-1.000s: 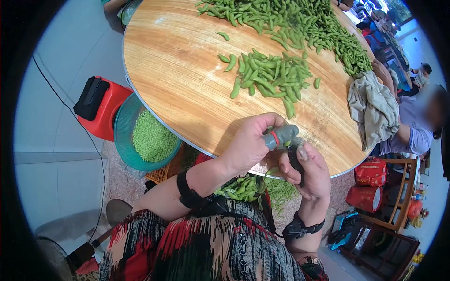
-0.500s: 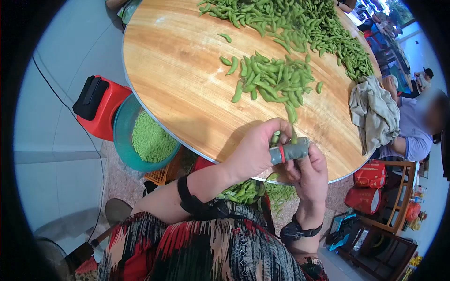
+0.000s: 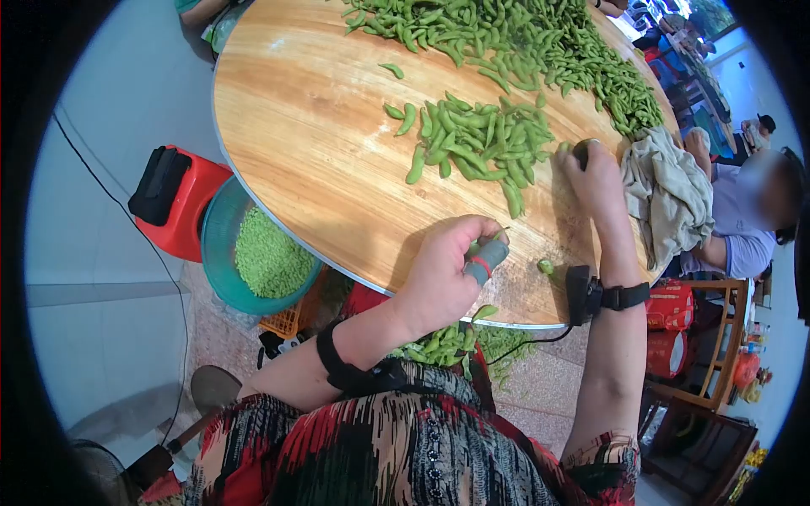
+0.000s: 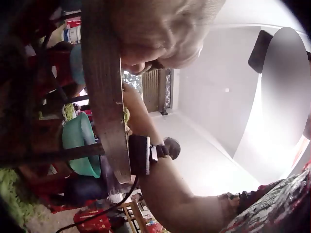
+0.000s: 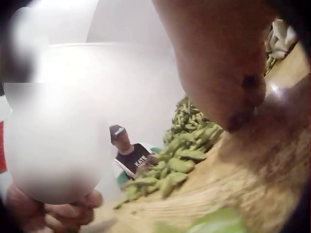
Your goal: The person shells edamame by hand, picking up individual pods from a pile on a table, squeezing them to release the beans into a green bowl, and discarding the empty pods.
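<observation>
My left hand point(image 3: 447, 270) is curled over the table's near part, gripping a green soybean pod point(image 3: 498, 239). A grey sleeve with a red band covers its thumb. My right hand point(image 3: 595, 181) reaches across to the right, fingers bent down at the wood, with a dark cover on one finger. Right at its fingertips is a single pod point(image 3: 563, 147); I cannot tell whether it is pinched. Left of that hand lies a small heap of pods point(image 3: 481, 139). A green pod piece point(image 3: 545, 266) rests beside my right wrist. In the right wrist view, pods point(image 5: 175, 167) lie beyond the hand.
The round wooden table point(image 3: 287, 126) bears a large pod pile point(image 3: 540, 42) at the back. A crumpled cloth point(image 3: 666, 185) lies at the right edge, near a seated person point(image 3: 734, 219). A teal basin point(image 3: 213, 253) of shelled beans point(image 3: 274, 253) stands below left, by a red stool point(image 3: 190, 219).
My right hand has left my left hand and moved up and right to the lone pod. My left hand stays near its place, and a green pod piece now shows on the wood.
</observation>
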The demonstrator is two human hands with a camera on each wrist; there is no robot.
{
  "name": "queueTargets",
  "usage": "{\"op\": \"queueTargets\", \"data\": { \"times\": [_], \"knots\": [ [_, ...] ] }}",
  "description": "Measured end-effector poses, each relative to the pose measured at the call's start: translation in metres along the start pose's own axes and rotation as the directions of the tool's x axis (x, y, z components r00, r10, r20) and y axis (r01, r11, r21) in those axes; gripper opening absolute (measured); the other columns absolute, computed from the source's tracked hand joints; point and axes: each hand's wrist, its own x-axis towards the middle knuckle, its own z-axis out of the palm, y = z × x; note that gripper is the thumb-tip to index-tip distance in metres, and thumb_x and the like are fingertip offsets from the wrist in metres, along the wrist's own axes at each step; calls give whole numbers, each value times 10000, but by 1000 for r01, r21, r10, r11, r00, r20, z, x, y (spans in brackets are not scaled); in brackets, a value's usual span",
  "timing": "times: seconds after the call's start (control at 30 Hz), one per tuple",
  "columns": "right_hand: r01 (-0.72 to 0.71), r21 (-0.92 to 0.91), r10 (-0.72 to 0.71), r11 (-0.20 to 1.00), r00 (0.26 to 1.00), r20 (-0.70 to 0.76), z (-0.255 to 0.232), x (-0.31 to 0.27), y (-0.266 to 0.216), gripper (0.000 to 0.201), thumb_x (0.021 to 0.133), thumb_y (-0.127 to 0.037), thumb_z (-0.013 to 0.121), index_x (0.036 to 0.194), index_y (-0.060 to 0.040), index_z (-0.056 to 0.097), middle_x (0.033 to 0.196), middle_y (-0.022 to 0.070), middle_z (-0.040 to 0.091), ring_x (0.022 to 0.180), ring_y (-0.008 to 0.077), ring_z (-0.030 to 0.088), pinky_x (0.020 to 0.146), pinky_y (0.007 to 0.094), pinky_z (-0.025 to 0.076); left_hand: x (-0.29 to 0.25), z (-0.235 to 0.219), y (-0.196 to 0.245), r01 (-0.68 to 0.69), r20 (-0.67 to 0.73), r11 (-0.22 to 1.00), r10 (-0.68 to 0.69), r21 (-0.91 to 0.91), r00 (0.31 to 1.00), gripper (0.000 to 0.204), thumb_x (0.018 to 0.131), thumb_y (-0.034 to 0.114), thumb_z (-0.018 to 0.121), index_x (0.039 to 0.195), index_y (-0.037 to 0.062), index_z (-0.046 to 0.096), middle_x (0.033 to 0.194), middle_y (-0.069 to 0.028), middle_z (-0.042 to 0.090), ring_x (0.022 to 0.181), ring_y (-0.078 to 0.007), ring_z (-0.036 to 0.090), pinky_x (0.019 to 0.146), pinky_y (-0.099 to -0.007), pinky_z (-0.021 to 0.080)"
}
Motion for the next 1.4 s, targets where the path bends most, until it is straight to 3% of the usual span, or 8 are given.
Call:
{"op": "queueTargets", "data": {
  "times": [0.23, 0.33, 0.47, 0.6, 0.67, 0.7, 0.87, 1.4],
  "knots": [
    [157, 20, -158, 987, 970, 183, -20, -54, -17, 219, 797, -163, 575, 861, 39, 518, 763, 296, 555, 747, 444, 544, 639, 450, 435, 0, -4, -1, -176, 50, 961, 170, 211, 984, 179, 830, 28, 553, 1004, 40, 595, 862, -69, 627, 811, -133, 585, 745, -248, 443],
    [23, 127, -43, 992, 986, 158, -23, -89, -12, 201, 818, -142, 571, 914, 30, 529, 727, 216, 594, 684, 389, 583, 621, 456, 434, -4, -3, 9, -207, 329, 971, 157, 121, 931, 247, 842, 62, 556, 1085, 72, 598, 917, -92, 652, 814, -156, 610, 731, -272, 460],
    [-421, 762, 203, 492, 906, 371, -35, -128, -20, 161, 864, -156, 573, 950, -20, 574, 672, -24, 516, 574, 59, 449, 509, 216, 369, -10, 2, 17, -253, 390, 931, 137, 264, 911, 296, 839, 112, 589, 1133, 86, 582, 938, -111, 654, 797, -167, 621, 723, -310, 479],
    [-367, 895, 146, 253, 929, 340, -44, -151, -58, 176, 874, -160, 578, 979, -20, 560, 705, -54, 508, 594, 21, 426, 514, 170, 341, -6, 6, 24, 118, 206, 983, -146, 140, 968, 265, 833, 97, 614, 1095, 65, 594, 905, -62, 654, 765, -88, 597, 622, -232, 461],
    [-416, 881, 50, 227, 908, 416, -45, -156, -64, 135, 887, -138, 554, 954, -20, 552, 721, -39, 520, 610, 19, 426, 522, 170, 339, -3, 10, 11, 371, 279, 756, -255, -539, 926, 190, 827, 65, 616, 1016, 43, 607, 886, -35, 635, 768, -75, 586, 606, -208, 450],
    [-408, 883, 49, 230, 912, 408, -48, -155, -67, 135, 887, -138, 554, 954, -20, 552, 721, -39, 520, 610, 19, 426, 522, 170, 339, -3, 11, 18, 369, 224, 723, -293, -584, 929, 108, 827, 51, 609, 932, 28, 602, 888, -40, 628, 782, -93, 587, 626, -213, 461],
    [-542, 840, -184, 31, 823, 538, -49, -150, -66, 215, 948, -188, 410, 884, -18, 525, 694, -6, 508, 545, 41, 385, 482, 191, 317, 1, 0, 23, 398, 270, 673, -292, -624, 918, 33, 847, 45, 569, 869, 36, 591, 825, -40, 620, 692, -93, 581, 614, -201, 449],
    [-713, 633, -279, -300, 701, 657, -40, -142, -64, 180, 948, -132, 406, 1063, -20, 489, 693, 16, 501, 464, 30, 315, 411, 165, 256, 15, -6, 26, 84, 159, 988, -63, -130, 985, 87, 777, 22, 620, 863, 20, 634, 793, -18, 594, 738, -87, 538, 696, -227, 432]
  ]
}}
